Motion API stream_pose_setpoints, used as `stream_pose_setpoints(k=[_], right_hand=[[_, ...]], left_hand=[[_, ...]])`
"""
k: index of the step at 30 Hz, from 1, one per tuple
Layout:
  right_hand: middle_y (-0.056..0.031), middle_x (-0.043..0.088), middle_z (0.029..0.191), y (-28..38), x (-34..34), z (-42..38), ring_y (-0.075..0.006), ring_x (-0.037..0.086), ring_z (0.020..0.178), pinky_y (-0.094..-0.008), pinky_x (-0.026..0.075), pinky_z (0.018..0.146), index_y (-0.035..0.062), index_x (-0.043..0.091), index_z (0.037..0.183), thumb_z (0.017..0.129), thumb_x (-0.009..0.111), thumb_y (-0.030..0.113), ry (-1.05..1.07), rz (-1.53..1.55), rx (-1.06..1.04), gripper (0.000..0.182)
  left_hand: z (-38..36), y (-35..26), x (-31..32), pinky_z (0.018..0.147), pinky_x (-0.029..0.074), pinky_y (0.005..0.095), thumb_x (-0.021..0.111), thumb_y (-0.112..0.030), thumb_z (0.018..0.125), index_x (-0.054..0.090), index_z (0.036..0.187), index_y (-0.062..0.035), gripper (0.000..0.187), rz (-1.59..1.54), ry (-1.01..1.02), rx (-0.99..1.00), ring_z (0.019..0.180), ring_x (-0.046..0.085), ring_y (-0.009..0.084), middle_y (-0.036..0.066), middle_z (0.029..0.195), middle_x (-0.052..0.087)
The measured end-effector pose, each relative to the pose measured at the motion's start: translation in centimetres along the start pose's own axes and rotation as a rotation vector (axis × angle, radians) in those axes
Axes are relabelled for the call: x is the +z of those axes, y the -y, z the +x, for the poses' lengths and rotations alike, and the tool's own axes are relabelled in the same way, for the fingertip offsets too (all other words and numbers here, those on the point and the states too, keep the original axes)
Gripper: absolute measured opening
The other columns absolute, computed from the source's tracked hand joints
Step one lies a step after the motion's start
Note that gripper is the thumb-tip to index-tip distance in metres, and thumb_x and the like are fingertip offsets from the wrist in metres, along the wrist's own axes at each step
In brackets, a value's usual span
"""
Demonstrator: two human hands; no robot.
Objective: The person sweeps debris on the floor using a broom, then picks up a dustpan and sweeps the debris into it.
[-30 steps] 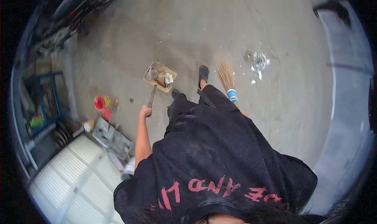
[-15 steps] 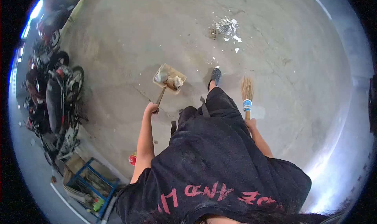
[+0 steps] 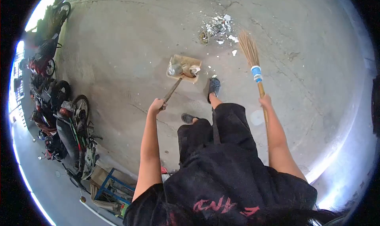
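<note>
My left hand (image 3: 158,105) is wrapped round the wooden handle of a dustpan (image 3: 184,60), a tan box-shaped scoop out in front of me. Inside the scoop lie a greyish plastic bag and some crumpled, pale and brown rubbish. My right hand (image 3: 265,101) grips the long stick of a straw broom (image 3: 249,50) with blue and white binding. The broom's bristles point forward, their tips just right of a pile of white broken pieces (image 3: 219,26) on the floor. A tangled brownish clump (image 3: 204,37) sits at that pile's left edge.
Motorcycles (image 3: 71,137) stand in a row along the left side. A blue metal frame (image 3: 113,184) and cardboard are at the lower left. My feet wear dark clogs (image 3: 214,86). Small white bits dot the concrete floor (image 3: 130,40), and a pale wall (image 3: 356,87) runs along the right.
The broom has swung forward and up beside the white pieces. The dustpan has moved forward and slightly right, and my left foot now shows. Both hands keep their hold.
</note>
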State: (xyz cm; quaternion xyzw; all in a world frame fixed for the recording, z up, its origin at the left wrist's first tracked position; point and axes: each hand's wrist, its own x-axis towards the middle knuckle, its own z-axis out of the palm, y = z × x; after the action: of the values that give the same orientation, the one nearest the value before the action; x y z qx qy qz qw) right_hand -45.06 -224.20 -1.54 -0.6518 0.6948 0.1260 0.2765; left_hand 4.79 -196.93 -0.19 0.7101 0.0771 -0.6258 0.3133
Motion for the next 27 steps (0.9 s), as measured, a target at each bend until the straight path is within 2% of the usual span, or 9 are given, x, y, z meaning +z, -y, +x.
stream_pose_setpoints(k=[4,6,10,12,15,20,22,25,27], right_hand=[[-0.0183,0.057,0.058,3.9,-2.8,8.7,-0.0291,0.059,0.049,-0.0383,0.046,0.044,-0.0045,0.052,0.076,0.063,0.056,0.018,-0.028,-0.077,-0.083,0.026],[-0.0205,0.057,0.062,7.1,-3.5,11.4,-0.0327,0.059,0.056,-0.0402,0.047,0.050,-0.0038,0.052,0.077,0.064,0.057,0.019,-0.090,-0.108,-0.199,0.027],[-0.0241,0.057,0.081,10.5,-2.6,17.2,-0.0377,0.056,0.080,-0.0444,0.045,0.067,-0.0028,0.050,0.085,0.067,0.059,0.022,-0.072,-0.195,-0.186,0.032],[-0.0236,0.057,0.085,12.3,-2.1,19.3,-0.0371,0.056,0.082,-0.0444,0.044,0.068,0.0003,0.051,0.092,0.067,0.059,0.022,-0.022,-0.263,-0.208,0.034],[-0.0232,0.058,0.085,15.1,-0.5,20.3,-0.0370,0.056,0.080,-0.0436,0.045,0.068,0.0046,0.051,0.099,0.067,0.059,0.021,-0.102,-0.180,-0.280,0.037],[-0.0195,0.059,0.071,18.0,-0.5,18.2,-0.0283,0.060,0.058,-0.0372,0.048,0.053,0.0076,0.047,0.115,0.063,0.055,0.006,0.229,0.089,-0.132,0.053],[-0.0186,0.058,0.069,15.4,0.4,16.7,-0.0268,0.059,0.054,-0.0358,0.047,0.049,0.0084,0.045,0.118,0.062,0.055,0.004,0.191,0.046,-0.214,0.057],[-0.0182,0.059,0.068,14.2,0.7,14.4,-0.0253,0.057,0.049,-0.0344,0.046,0.045,0.0102,0.041,0.123,0.061,0.054,0.001,0.195,-0.013,-0.282,0.065],[-0.0187,0.059,0.070,12.7,1.3,13.0,-0.0254,0.057,0.049,-0.0343,0.046,0.045,0.0110,0.039,0.125,0.060,0.054,0.000,0.238,-0.026,-0.261,0.068]], left_hand=[[1.6,-5.5,3.7,0.035,0.033,0.0256,0.042,-0.004,0.072,0.049,0.061,0.0028,0.015,0.219,-0.047,0.012,0.043,0.043,0.0135,0.008,0.055,0.049],[1.3,-9.4,4.5,0.035,0.033,0.0264,0.042,-0.005,0.071,0.049,0.058,0.0029,0.017,0.315,-0.083,-0.009,0.041,0.043,0.0142,0.009,0.052,0.048],[4.3,-11.6,4.9,0.035,0.033,0.0276,0.043,-0.007,0.070,0.049,0.057,0.0026,0.017,0.396,-0.026,0.009,0.039,0.044,0.0149,0.009,0.050,0.048],[5.5,-13.3,5.5,0.035,0.033,0.0281,0.043,-0.008,0.069,0.049,0.056,0.0021,0.018,0.390,-0.011,-0.010,0.038,0.044,0.0151,0.008,0.050,0.047],[6.2,-13.3,6.5,0.035,0.037,0.0288,0.046,-0.016,0.070,0.049,0.053,0.0024,0.024,0.363,-0.037,0.017,0.038,0.045,0.0163,0.009,0.048,0.048],[5.7,-14.7,9.1,0.040,0.043,0.0289,0.051,-0.027,0.070,0.050,0.052,0.0065,0.038,0.544,-0.172,0.112,0.037,0.049,0.0185,0.011,0.046,0.051],[4.9,-14.6,10.4,0.041,0.044,0.0294,0.053,-0.031,0.070,0.050,0.051,0.0078,0.043,0.529,-0.211,0.132,0.035,0.049,0.0194,0.012,0.045,0.051],[4.7,-14.9,10.0,0.055,0.048,0.0308,0.055,-0.032,0.071,0.055,0.062,0.0084,0.042,0.694,-0.306,0.060,0.051,0.056,0.0209,0.015,0.059,0.057],[6.3,-12.3,9.0,0.074,0.044,0.0301,0.051,-0.027,0.075,0.058,0.077,0.0070,0.035,0.955,-0.769,0.679,0.075,0.057,0.0194,0.016,0.080,0.059]])
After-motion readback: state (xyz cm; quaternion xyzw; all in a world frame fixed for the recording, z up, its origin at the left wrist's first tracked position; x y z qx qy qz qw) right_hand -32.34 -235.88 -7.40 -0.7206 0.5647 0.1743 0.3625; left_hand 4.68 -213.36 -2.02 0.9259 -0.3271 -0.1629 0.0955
